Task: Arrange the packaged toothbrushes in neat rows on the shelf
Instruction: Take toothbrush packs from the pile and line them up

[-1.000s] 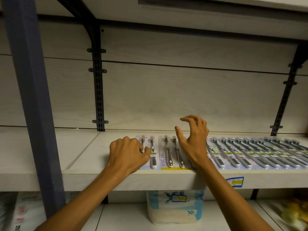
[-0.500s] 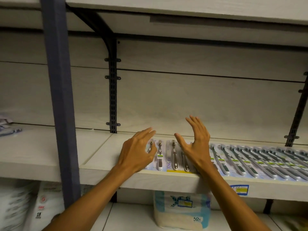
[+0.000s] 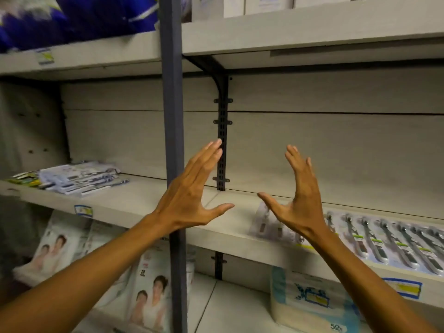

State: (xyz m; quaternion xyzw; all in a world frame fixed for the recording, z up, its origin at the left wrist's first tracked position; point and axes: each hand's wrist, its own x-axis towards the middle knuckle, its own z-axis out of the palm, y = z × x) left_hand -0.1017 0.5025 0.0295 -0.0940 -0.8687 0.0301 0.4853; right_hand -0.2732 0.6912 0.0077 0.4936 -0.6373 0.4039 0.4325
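Observation:
A row of packaged toothbrushes [image 3: 384, 241] lies flat along the front of the pale shelf [image 3: 235, 233], running off to the right. Its leftmost packs [image 3: 266, 224] are partly hidden behind my right hand [image 3: 298, 200]. Both hands hover above the shelf with palms facing each other, fingers spread, holding nothing. My left hand [image 3: 192, 195] is raised in front of the dark upright post [image 3: 173, 140]. On the neighbouring shelf section to the left lies a loose pile of toothbrush packs [image 3: 79, 177].
A black slotted bracket [image 3: 222, 140] stands on the back wall between my hands. Blue bags [image 3: 72, 18] fill the upper left shelf. Below are tissue packs [image 3: 312, 304] and packs with printed pictures [image 3: 146, 306]. Price labels [image 3: 83, 210] sit on the shelf edges.
Both hands lifted off the toothbrush packs and opened with palms facing each other. The view swung left and up, bringing the left shelf section and its pile into sight.

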